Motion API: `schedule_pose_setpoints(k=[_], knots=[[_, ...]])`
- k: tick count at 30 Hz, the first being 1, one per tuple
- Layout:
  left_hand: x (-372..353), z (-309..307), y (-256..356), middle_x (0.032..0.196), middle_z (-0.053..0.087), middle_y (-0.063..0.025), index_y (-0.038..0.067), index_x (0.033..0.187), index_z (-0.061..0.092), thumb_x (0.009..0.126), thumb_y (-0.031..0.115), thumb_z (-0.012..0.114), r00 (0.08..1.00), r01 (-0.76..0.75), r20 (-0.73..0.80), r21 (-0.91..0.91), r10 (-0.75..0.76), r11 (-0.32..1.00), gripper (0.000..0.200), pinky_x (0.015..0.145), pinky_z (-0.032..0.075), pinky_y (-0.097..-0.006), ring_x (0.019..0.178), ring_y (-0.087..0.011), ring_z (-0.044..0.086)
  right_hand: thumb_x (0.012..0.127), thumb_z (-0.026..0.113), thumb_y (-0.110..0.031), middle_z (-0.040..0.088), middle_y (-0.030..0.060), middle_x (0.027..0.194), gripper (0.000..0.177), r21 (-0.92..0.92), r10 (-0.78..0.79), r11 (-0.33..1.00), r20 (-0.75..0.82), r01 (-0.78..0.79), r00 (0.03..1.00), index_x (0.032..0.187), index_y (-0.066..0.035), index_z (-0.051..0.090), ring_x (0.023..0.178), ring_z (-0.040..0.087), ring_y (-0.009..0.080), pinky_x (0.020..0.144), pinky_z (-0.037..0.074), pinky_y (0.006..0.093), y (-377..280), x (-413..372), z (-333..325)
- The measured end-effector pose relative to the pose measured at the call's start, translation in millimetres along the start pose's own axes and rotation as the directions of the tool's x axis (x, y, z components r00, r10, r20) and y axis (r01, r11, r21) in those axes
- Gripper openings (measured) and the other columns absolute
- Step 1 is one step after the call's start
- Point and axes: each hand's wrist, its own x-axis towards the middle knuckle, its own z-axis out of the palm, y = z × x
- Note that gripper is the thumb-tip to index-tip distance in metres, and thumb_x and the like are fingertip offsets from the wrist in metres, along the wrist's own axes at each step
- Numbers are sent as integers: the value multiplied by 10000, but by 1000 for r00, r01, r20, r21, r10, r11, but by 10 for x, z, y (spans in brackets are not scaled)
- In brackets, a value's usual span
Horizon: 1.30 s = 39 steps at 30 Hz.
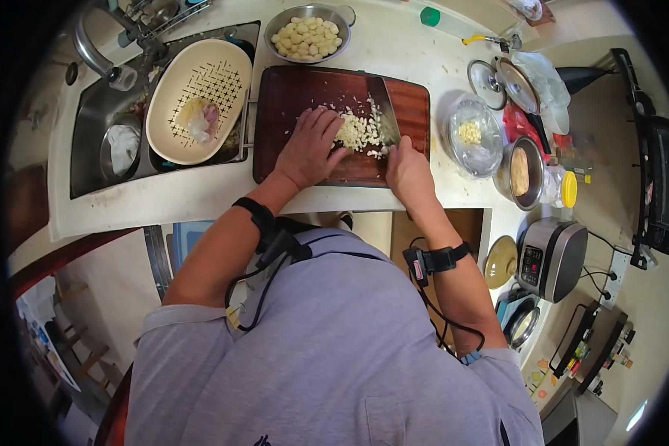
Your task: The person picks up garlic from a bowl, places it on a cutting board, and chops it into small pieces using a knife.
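Grey shirt (pixel 327 342) nearest. On board (pixel 281 97): chopped white bits (pixel 358 132). My left hand (pixel 305 152) beside them, fingers slightly spread; right hand (pixel 411 177) grips knife (pixel 386 111). Blade slipping left could nick fingertips; hard sweep could scatter bits off board.

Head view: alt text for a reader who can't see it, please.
The right hand holds a knife beside chopped bits on a board, the left hand at their edge. Behind stands a bowl of pale cloves; a strainer sits over the sink.
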Motion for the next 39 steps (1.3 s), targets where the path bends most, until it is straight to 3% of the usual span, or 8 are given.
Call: schedule_pose_setpoints(k=[3, 7, 11, 14, 20, 27, 39], knots=[[-13, 6, 12, 1432, 506, -174, 1, 1430, 519, 913, 287, 775, 1000, 8, 11, -7, -8, 1000, 644, 1236, 335, -519, 1398, -392, 439, 1060, 558, -182, 664, 341, 788, 215, 3, -60, 998, 21, 60, 998, 1012, 24, 519, 783, 649, 562, 711, 508, 632, 19, 111, -133], [11, -6, -6, 1428, 506, -177, 5, 1422, 524, 915, 286, 780, 1000, 2, -7, -21, -2, 1000, 633, 1234, 337, -523, 1390, -398, 444, 1064, 551, -189, 672, 341, 794, 217, 5, -26, 1000, 14, 26, 1000, 1023, 22, 524, 779, 654, 562, 721, 515, 632, -101, 74, -351], [2, 0, -10, 1418, 506, -177, 9, 1399, 540, 908, 279, 788, 1000, -3, -22, -14, 3, 1000, 613, 1225, 347, -525, 1381, -399, 447, 1064, 542, -180, 676, 356, 806, 212, 16, 27, 999, 107, -29, 994, 1040, 29, 514, 798, 666, 562, 733, 516, 640, -203, -23, -58], [1, -1, -18, 1415, 502, -178, 7, 1386, 548, 908, 282, 791, 999, -4, -32, -23, 3, 1000, 603, 1216, 356, -524, 1373, -400, 451, 1062, 551, -189, 677, 349, 802, 225, 29, 22, 999, 64, -24, 998, 1022, 31, 520, 786, 664, 560, 726, 516, 638, -205, 29, 32], [5, 15, -16, 1398, 496, -185, 7, 1384, 549, 915, 285, 788, 999, -7, -49, -37, 6, 999, 594, 1204, 367, -518, 1351, -404, 459, 1056, 563, -178, 662, 347, 788, 195, -46, -13, 999, -17, 12, 1000, 1021, 12, 532, 770, 643, 568, 702, 506, 637, -72, 98, -440], [-6, 4, -5, 1394, 489, -191, 18, 1375, 550, 915, 270, 783, 999, -5, -43, -41, 3, 999, 575, 1205, 370, -515, 1342, -411, 457, 1054, 564, -163, 652, 340, 771, 176, 14, -3, 1000, -4, 3, 1000, 1018, 5, 525, 765, 634, 568, 678, 488, 637, 64, 55, -118], [-10, -9, 0, 1400, 481, -197, 25, 1368, 553, 915, 271, 780, 1000, 21, -21, -33, -22, 999, 562, 1202, 377, -510, 1348, -411, 452, 1057, 560, -151, 648, 330, 759, 189, -23, -45, 999, 16, 46, 999, 999, 21, 509, 751, 636, 555, 668, 494, 619, -7, 101, -208]])
